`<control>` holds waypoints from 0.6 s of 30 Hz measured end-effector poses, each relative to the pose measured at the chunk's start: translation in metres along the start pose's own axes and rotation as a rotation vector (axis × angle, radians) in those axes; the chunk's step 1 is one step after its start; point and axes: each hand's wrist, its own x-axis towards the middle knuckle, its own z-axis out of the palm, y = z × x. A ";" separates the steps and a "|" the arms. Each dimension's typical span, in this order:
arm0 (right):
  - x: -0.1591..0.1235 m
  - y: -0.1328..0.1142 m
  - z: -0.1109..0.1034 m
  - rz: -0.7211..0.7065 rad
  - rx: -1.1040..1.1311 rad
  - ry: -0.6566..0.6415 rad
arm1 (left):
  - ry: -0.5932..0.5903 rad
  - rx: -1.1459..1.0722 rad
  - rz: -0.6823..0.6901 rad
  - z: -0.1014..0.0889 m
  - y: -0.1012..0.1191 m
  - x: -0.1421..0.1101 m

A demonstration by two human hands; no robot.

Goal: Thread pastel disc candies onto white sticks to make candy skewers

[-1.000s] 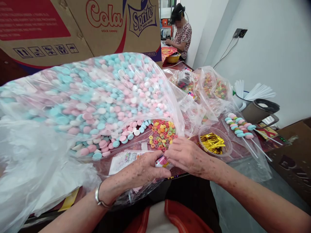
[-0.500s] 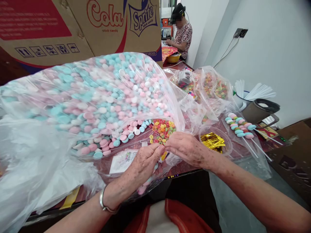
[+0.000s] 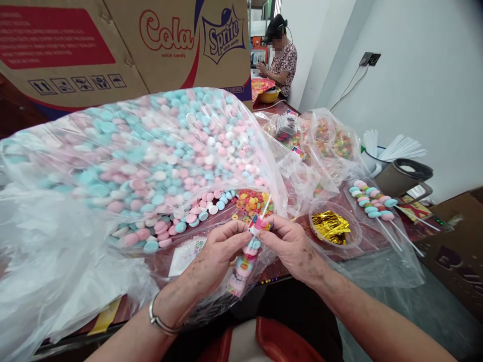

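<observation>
Between my two hands is a candy stick (image 3: 244, 262) in a clear wrapper, its pink and blue sweets pointing down toward me. Its white stick (image 3: 266, 205) points up and away. At the neck of the wrapper sits a small colourful card (image 3: 257, 226). My left hand (image 3: 217, 254) pinches the card's left side with thumb and fingers. On the other side, my right hand (image 3: 296, 249) pinches it by thumb and forefinger. Small ring candies (image 3: 251, 201) and pastel round candies (image 3: 204, 215) lie just beyond the hands.
A large bag of pastel candies (image 3: 151, 146) fills the left, before a cardboard box (image 3: 166, 75). Gold twist ties (image 3: 331, 226) lie in a round tub, right. Several candy skewers (image 3: 372, 198), a mug (image 3: 403, 176) and white sticks (image 3: 402, 148) stand farther right. A co-worker (image 3: 283, 63) sits behind.
My hands have turned and drawn slightly apart, and the wrapped candy stick with its card and white stick now shows between them. The camera view has shifted slightly.
</observation>
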 end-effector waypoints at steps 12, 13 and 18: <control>0.001 -0.001 -0.019 -0.544 -0.447 -0.277 | -0.371 -0.091 -0.390 -0.021 -0.002 0.003; 0.000 -0.002 -0.019 -0.590 -0.499 -0.250 | -0.413 -0.102 -0.396 -0.021 -0.003 0.002; -0.002 0.001 -0.011 -0.574 -0.550 -0.102 | -0.454 -0.120 -0.373 -0.020 0.000 -0.002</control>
